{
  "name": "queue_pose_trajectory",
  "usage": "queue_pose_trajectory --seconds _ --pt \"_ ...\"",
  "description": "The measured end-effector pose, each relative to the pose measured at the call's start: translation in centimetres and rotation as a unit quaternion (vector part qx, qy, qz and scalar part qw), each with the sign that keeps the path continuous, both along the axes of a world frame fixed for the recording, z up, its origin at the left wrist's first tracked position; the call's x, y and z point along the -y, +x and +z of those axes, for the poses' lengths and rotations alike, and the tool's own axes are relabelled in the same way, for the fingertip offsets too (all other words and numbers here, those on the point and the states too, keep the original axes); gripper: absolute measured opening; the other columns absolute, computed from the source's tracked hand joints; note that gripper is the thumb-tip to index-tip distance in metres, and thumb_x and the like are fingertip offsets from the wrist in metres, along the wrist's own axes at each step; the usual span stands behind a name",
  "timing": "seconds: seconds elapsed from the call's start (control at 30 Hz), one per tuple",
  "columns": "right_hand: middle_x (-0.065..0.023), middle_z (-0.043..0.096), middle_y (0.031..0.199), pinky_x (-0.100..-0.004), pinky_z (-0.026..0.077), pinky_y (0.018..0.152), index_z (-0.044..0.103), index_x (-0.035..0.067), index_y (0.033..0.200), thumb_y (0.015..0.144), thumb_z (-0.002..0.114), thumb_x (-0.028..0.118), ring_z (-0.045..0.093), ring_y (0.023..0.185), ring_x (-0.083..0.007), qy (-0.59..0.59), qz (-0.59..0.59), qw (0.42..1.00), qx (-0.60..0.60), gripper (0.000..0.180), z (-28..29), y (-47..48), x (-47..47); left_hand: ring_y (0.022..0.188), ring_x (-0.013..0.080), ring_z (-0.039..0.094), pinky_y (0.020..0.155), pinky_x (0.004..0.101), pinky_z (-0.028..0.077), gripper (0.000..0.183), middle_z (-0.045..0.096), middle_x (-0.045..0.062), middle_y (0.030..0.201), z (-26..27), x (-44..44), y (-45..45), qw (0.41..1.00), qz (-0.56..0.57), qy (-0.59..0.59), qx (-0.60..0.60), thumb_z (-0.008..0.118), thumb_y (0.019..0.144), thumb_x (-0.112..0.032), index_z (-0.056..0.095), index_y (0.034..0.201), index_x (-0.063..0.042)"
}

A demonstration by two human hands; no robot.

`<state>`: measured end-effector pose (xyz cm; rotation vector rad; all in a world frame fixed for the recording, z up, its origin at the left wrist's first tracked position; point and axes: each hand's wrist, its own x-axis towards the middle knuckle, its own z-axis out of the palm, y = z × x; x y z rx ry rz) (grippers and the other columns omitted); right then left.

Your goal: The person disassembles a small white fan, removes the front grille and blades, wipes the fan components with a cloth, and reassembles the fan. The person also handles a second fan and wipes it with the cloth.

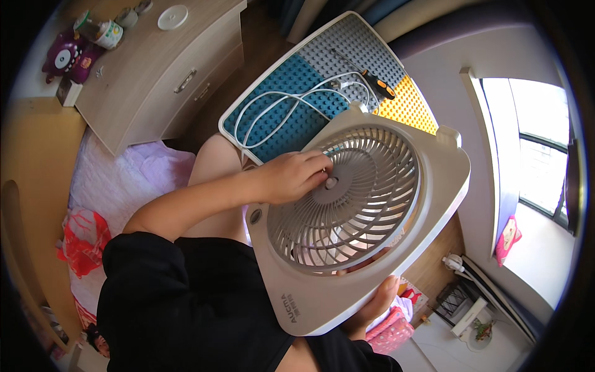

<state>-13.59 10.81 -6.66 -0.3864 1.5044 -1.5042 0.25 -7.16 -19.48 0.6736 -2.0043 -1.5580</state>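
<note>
A white box fan frame [344, 297] with a round grey grille [358, 209] rests tilted before my body. Bent fingers of my left hand [297, 179] grip the grille's slats beside its central hub [331, 183]. Whether a small part is also pinched there is hidden. My right hand [379, 302] holds the frame's lower right edge, thumb outside. Some of its fingers show behind, through the gap between grille and frame. A round dark dial or badge [256, 215] sits at one corner of the frame, and the front bears the maker's name, Aucma.
Beyond the fan, a studded building-plate table [279, 111] carries a coiled white cable [279, 95] and an orange-and-black screwdriver [379, 86]. A wooden drawer cabinet [162, 69] stands left, with a jar [109, 35] and purple toy [69, 58] on top. A window [541, 153] lies right.
</note>
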Motion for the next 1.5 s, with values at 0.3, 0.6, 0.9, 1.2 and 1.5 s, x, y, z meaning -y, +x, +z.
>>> queue_pose_trajectory --seconds 0.3,0.6,0.9,1.2,1.5 --pt "-0.0191 0.055 0.087 -0.0349 0.049 0.064 0.042 -0.008 0.108 0.085 0.049 0.033 0.058 0.073 -0.0274 -0.001 0.006 0.999 -0.035 0.047 0.4 -0.2 1.1 0.111 0.0286 0.046 0.094 0.0358 0.036 0.040 0.047 0.014 0.119 1.4 -5.2 3.7 0.996 0.061 0.010 -0.059 0.065 0.079 -0.021 0.050 0.111 -0.002" --pt "-0.0136 0.057 0.082 -0.0281 0.048 0.064 0.052 -0.003 0.094 0.091 0.035 0.033 0.056 0.070 -0.0189 0.017 0.021 0.996 -0.086 0.039 0.5 1.4 3.3 0.098 0.0219 0.053 0.085 0.0284 0.041 0.038 0.054 0.017 0.110 -7.2 -12.0 7.4 0.880 0.332 0.339 0.024 0.058 0.084 -0.024 0.049 0.112 -0.001" --pt "-0.0154 0.060 0.081 -0.0282 0.049 0.064 0.053 -0.005 0.096 0.091 0.041 0.031 0.061 0.071 -0.0208 -0.037 0.068 0.994 -0.083 0.038 2.5 2.8 5.2 0.104 0.0297 0.050 0.090 0.0339 0.038 0.043 0.051 0.016 0.110 1.2 -14.3 10.6 0.968 0.235 -0.045 -0.075 0.065 0.069 -0.008 0.048 0.108 -0.001" --pt "-0.0146 0.059 0.091 -0.0299 0.049 0.073 0.046 -0.005 0.110 0.092 0.044 0.028 0.061 0.077 -0.0211 -0.060 -0.047 0.995 -0.066 0.038 1.0 4.2 4.8 0.096 0.0313 0.050 0.085 0.0383 0.039 0.065 0.051 0.017 0.107 7.8 -14.4 6.1 0.909 0.302 -0.190 -0.215 0.070 0.069 -0.047 0.045 0.109 -0.002" --pt "-0.0092 0.062 0.076 -0.0240 0.049 0.065 0.060 -0.006 0.092 0.083 0.057 0.004 0.060 0.072 -0.0118 0.132 0.365 0.818 -0.425 0.014 13.8 -0.3 5.7 0.077 0.0275 0.054 0.067 0.0371 0.042 0.057 0.056 0.012 0.096 7.9 -13.3 5.7 0.882 0.348 -0.231 -0.217 0.071 0.068 -0.045 0.051 0.102 -0.004"
